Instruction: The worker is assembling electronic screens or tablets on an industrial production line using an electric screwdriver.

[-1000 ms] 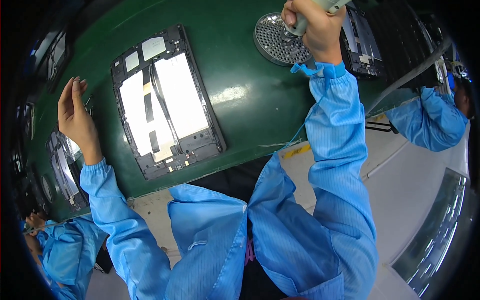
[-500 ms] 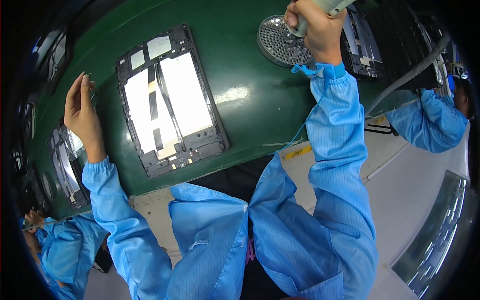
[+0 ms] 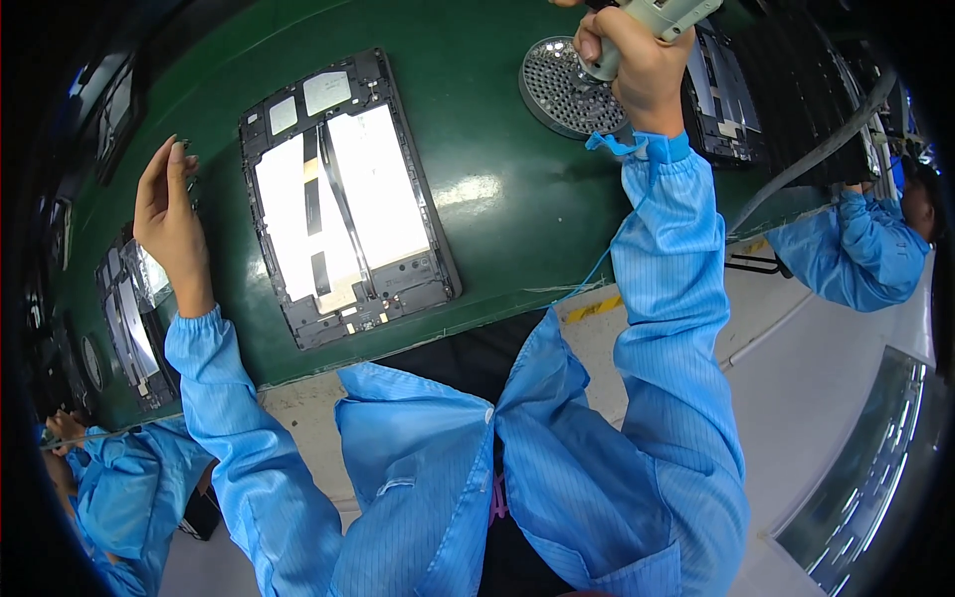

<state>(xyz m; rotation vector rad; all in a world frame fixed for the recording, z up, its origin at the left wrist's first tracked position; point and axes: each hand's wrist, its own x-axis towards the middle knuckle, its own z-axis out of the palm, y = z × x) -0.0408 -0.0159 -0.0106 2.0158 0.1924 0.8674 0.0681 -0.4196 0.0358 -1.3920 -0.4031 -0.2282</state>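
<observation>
Black-framed rectangular device [image 3: 350, 199] with silver panels [image 3: 388, 179] lies between your left hand [image 3: 172, 227] and right hand [image 3: 645, 70], nearer left. Left fingertips [image 3: 178, 159] drawn together, contents unclear; right grips pale grey-green handheld tool [image 3: 668, 14].

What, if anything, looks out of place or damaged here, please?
The table edge looks ragged, with pale frayed bits between the open tablet and the right sleeve; a neat edge would run smooth. I see no spill, and nothing else clearly stands out.
</observation>
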